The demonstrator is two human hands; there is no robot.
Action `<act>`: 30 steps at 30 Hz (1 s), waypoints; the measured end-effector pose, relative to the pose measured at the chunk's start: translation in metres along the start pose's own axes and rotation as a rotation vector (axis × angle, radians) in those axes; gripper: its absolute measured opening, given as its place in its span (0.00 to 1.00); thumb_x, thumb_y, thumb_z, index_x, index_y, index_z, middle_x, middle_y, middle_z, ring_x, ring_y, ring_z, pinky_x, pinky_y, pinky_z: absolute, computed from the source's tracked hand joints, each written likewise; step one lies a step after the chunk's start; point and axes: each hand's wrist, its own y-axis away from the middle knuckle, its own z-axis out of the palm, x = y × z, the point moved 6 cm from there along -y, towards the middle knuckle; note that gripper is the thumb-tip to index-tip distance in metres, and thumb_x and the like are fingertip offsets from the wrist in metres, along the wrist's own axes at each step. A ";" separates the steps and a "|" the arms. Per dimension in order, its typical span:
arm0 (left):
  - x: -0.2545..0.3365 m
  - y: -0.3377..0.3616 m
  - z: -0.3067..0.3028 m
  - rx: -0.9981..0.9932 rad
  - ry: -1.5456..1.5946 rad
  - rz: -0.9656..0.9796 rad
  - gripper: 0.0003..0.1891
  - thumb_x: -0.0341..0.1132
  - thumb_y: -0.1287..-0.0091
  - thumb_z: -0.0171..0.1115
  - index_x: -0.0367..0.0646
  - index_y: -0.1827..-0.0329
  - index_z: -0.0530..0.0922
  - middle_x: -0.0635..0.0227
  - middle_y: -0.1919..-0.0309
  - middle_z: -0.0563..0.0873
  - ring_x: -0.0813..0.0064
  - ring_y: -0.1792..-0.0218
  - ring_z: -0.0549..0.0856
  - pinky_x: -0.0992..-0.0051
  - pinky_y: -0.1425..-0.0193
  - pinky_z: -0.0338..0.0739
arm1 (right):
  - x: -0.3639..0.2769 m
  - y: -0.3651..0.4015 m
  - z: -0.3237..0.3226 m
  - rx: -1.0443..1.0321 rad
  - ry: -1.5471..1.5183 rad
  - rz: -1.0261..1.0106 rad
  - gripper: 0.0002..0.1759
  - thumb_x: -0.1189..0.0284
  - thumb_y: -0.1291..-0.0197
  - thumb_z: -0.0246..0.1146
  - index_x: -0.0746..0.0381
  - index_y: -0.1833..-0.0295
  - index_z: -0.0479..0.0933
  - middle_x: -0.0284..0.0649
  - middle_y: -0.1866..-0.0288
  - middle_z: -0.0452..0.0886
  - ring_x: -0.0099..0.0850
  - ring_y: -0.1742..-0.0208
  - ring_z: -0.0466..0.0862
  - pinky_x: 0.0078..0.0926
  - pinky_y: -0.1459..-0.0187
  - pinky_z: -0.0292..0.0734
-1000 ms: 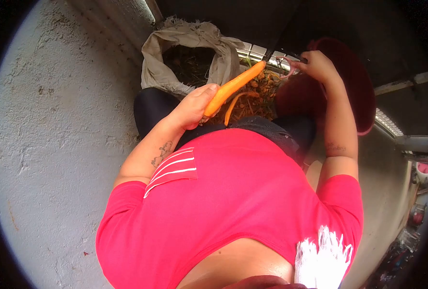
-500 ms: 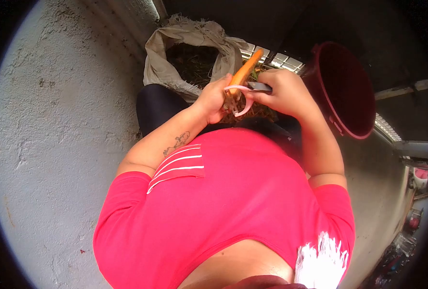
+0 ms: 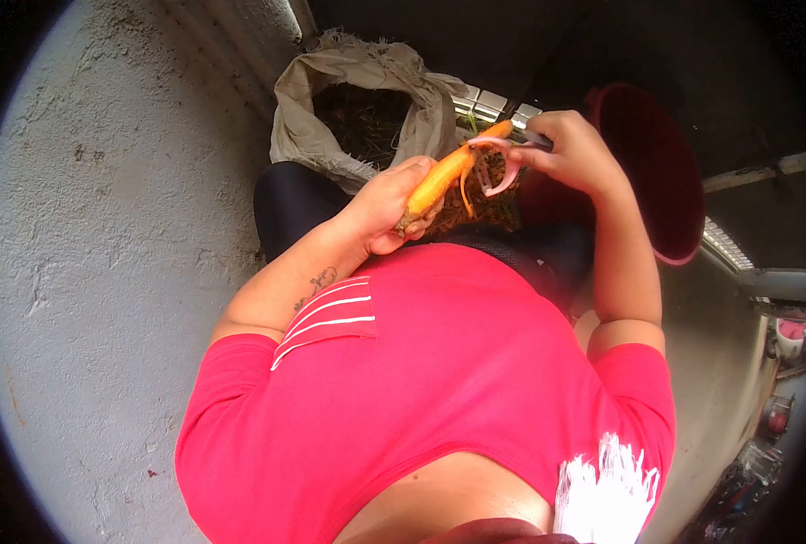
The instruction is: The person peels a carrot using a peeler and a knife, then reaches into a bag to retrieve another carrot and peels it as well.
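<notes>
An orange carrot (image 3: 439, 180) slants up and to the right, its brownish lower end in my left hand (image 3: 391, 204), whose fingers wrap round it. My right hand (image 3: 569, 152) is closed on a pink peeler (image 3: 506, 174), which also has a dark grey part between the fingers. The peeler's pink frame touches the carrot near its upper tip. From the carrot hangs a thin orange strip of peel (image 3: 466, 192). Below the hands, brownish scraps (image 3: 493, 214) lie partly hidden by the carrot and the peeler.
A whitish woven sack (image 3: 301, 118) with its rim rolled open stands ahead, with plant matter inside. To the right is a large dark red bucket (image 3: 656, 172). A rough grey wall (image 3: 104, 227) rises at the left. Several items lie at the far right edge.
My right hand has moved up and right with the peeler, from the carrot's lower part to near its tip. The carrot has tilted further right, and a hanging strip of peel now shows.
</notes>
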 end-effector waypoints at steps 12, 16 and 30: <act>0.006 -0.030 -0.026 -0.101 0.178 -0.026 0.26 0.54 0.19 0.38 0.41 0.39 0.72 0.69 0.66 0.76 0.81 0.76 0.73 0.81 0.74 0.68 | 0.082 0.018 -0.001 0.198 0.052 0.397 0.30 0.44 0.43 0.66 0.65 0.68 0.81 0.50 0.73 0.82 0.48 0.69 0.83 0.40 0.67 0.75; -0.022 -0.048 -0.027 -0.123 0.210 -0.063 0.27 0.57 0.22 0.42 0.43 0.39 0.74 0.71 0.67 0.77 0.81 0.76 0.74 0.78 0.74 0.68 | 0.006 0.015 0.023 0.083 -0.119 0.132 0.27 0.48 0.44 0.67 0.65 0.72 0.79 0.51 0.75 0.80 0.50 0.70 0.81 0.41 0.68 0.73; -0.022 -0.019 -0.002 0.064 0.035 -0.131 0.19 0.52 0.20 0.40 0.48 0.53 0.75 0.67 0.77 0.78 0.81 0.91 0.65 0.82 0.89 0.55 | -0.048 0.006 0.035 0.010 -0.057 -0.137 0.27 0.44 0.47 0.68 0.59 0.66 0.85 0.48 0.73 0.83 0.50 0.68 0.84 0.43 0.65 0.78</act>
